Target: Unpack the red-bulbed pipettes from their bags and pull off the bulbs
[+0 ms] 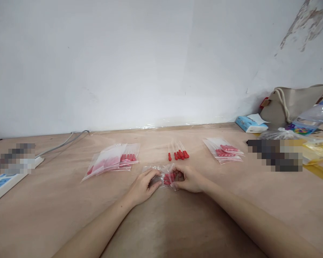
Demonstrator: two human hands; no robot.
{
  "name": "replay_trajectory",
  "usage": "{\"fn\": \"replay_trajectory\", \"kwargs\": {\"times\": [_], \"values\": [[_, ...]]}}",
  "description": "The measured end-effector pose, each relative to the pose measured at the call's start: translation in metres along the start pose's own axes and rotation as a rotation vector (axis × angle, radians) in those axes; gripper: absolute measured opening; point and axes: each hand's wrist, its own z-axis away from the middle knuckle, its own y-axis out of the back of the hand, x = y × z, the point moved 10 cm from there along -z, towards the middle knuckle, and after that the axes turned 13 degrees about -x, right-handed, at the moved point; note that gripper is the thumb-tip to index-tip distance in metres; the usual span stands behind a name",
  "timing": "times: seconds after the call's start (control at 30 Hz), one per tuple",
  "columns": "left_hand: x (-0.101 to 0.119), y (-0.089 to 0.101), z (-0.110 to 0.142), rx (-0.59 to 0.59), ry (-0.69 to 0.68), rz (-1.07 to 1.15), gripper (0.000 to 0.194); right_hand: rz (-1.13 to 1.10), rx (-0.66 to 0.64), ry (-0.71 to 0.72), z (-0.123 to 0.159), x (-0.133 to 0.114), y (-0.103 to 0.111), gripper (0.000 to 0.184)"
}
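Note:
Both hands meet at the middle of the wooden table (161, 229) on one small clear plastic bag (165, 175) holding red-tipped droppers. My left hand (144, 186) pinches the bag's left part with curled fingers. My right hand (190, 179) grips its right end, fingers closed on the plastic. Just beyond lie several loose red-tipped droppers (178, 153). A pile of filled bags (111, 161) lies to the left, another pile of bags (224, 150) to the right.
A white power strip (5, 181) with a grey cable lies at the left edge. At the far right are a blue tissue pack (251, 124), a beige drawstring bag (293, 104), clear and yellow packets (316, 147). A white wall stands behind the table.

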Motion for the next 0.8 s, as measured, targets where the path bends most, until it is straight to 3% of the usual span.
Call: {"fn": "replay_trajectory", "kwargs": {"times": [0.27,0.4,0.53,0.63,0.8], "values": [[0.000,-0.001,0.000,-0.016,0.020,0.022,0.024,-0.303,0.004,-0.042,-0.005,0.019,-0.002,0.011],[-0.001,-0.001,0.000,-0.028,0.055,0.012,0.023,-0.322,0.063,-0.037,0.000,0.023,0.011,0.018],[-0.002,-0.001,0.000,-0.032,0.061,0.009,0.022,-0.561,0.043,-0.139,0.009,0.037,0.020,0.032],[-0.004,-0.002,0.001,-0.021,0.059,0.007,0.024,-0.610,0.059,-0.191,0.018,0.046,0.038,0.031],[-0.007,-0.004,0.002,-0.024,0.055,0.003,0.027,-0.585,0.152,-0.219,0.041,0.054,0.089,0.031]]}}
